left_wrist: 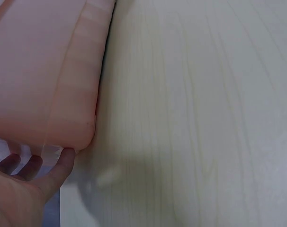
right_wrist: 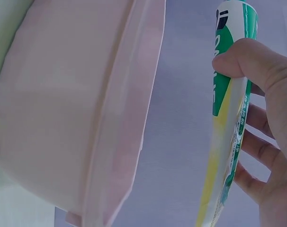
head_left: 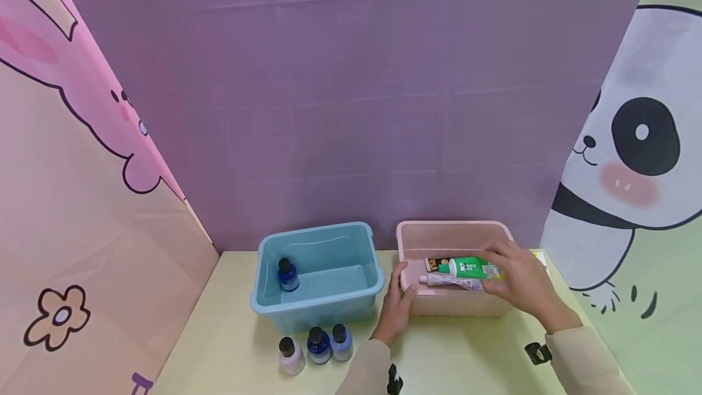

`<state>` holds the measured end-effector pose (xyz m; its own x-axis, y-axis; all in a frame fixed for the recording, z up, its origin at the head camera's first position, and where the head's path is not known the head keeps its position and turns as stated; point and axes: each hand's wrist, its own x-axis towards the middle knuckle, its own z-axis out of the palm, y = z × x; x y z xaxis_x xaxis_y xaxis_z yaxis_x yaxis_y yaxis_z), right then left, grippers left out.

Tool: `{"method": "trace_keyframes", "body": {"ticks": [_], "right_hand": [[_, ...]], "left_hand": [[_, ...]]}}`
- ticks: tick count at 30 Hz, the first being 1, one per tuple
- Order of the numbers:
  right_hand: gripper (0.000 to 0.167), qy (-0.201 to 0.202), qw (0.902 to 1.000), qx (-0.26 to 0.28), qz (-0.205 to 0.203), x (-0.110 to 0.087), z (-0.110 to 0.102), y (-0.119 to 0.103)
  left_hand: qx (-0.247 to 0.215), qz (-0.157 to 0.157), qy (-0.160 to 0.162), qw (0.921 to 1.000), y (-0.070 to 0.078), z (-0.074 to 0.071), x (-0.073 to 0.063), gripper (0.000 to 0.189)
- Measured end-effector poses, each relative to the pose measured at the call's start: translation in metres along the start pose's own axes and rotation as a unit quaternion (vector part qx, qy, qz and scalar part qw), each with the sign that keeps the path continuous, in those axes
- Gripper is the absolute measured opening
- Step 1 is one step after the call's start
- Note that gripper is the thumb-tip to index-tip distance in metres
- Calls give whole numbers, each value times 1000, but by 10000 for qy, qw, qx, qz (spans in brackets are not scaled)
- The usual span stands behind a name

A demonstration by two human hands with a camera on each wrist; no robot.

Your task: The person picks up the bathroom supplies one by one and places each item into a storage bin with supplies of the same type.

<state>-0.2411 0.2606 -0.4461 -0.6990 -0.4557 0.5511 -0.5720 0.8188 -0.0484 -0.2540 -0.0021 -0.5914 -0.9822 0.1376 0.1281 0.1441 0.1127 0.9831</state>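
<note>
A green, white and yellow toothpaste tube (right_wrist: 224,99) is pinched between the thumb and fingers of my right hand (head_left: 518,279), over the pink bin (head_left: 455,305). In the head view its green cap end points left. My left hand (head_left: 396,306) grips the bin's near left corner, with fingertips (left_wrist: 63,163) against the rim in the left wrist view. Below the held tube, a white tube (head_left: 439,280) lies in the bin, and behind it shows a dark tube (head_left: 436,264) with an orange pattern. My right hand hides part of the bin's right side.
Left of the pink bin stands a blue bin (head_left: 318,306), holding one dark blue bottle (head_left: 288,276). On the table (head_left: 219,334) before it stand a pink bottle (head_left: 292,358), a dark blue bottle (head_left: 319,349) and a light blue bottle (head_left: 342,346). A purple backdrop (head_left: 351,108) rises behind.
</note>
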Motion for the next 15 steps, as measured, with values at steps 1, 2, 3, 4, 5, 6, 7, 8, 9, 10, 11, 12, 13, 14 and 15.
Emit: {"method": "trace_keyframes", "body": {"ticks": [1,2,3,4,5,6,7,8,9,10,11,12,13,14,15], "right_hand": [[54,-36,10000,11,10,1,-1,0],[54,-61,10000,34,24,3,-2,1],[53,-92,9999,42,48,4,-2,2],[53,-116,9999,80,67,5,-2,2],[53,-133,9998,118,75,7,-3,3],[53,-151,9997,159,92,8,-3,4],[53,-152,9997,176,86,10,-3,5],[53,-153,9997,196,81,11,-4,6],[53,-160,9996,205,68,12,-4,7],[53,-166,9996,224,40,13,-4,8],[53,-165,9996,217,16,15,-5,9],[54,-164,9997,204,-6,16,-5,10],[54,-157,9997,196,-49,17,-6,11],[54,-163,9996,202,-69,19,-6,12],[54,-164,9996,205,-96,20,-6,13]], "left_hand": [[-4,1,-10,10000,0,0,0,54],[-5,-16,-23,10000,0,0,0,53],[-6,-20,-28,10000,1,-1,0,53],[-13,-23,-20,10000,1,-1,0,53],[-14,1,-11,10000,1,-1,0,53],[-21,13,0,10000,1,-1,0,53],[-27,20,7,10000,1,-1,0,53],[-31,12,13,10000,1,-1,1,54],[-44,16,22,10000,1,-1,1,54],[-53,5,24,10000,1,-1,1,54],[-63,14,17,10000,0,-1,1,53],[-72,0,10,10000,0,-1,1,53],[-67,-7,11,10000,0,0,1,53],[-60,-11,14,10000,0,0,1,52],[-51,-8,19,10000,0,0,0,52]]}}
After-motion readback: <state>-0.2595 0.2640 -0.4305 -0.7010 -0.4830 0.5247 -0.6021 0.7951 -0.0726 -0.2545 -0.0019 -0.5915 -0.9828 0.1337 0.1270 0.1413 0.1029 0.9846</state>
